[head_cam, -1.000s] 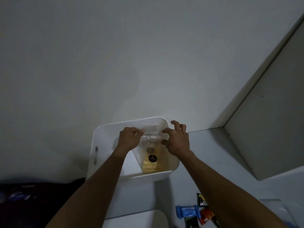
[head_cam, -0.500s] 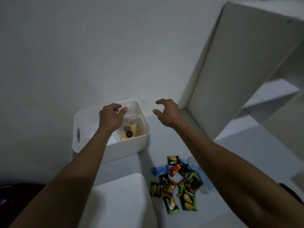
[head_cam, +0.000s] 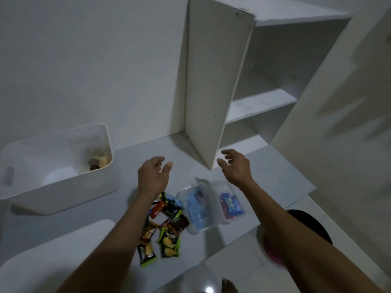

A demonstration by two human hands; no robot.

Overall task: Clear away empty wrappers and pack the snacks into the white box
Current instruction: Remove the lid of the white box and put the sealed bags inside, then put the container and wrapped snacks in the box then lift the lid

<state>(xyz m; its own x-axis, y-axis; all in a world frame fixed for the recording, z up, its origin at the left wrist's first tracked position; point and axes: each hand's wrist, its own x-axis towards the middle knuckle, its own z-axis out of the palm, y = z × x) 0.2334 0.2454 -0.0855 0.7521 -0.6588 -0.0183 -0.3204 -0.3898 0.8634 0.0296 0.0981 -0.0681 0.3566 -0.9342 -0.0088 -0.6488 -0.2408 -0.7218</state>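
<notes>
The white box stands at the left on the pale surface, and a clear bag of yellow snacks leans in its far right corner. A heap of small dark snack packets lies in the middle, partly under my left forearm. Two clear containers lie to their right, one with light blue packets and one with a blue and pink pack. My left hand hovers open above the packets. My right hand hovers open above the containers. Neither hand holds anything.
A white cupboard with an open door and bare shelves stands at the back right. A white lid lies at the front left. A pink round object and a foot show on the tiled floor below.
Both hands have let go of the clear snack bag, left the box and moved right, above the packets and containers. The view has swung right and down.
</notes>
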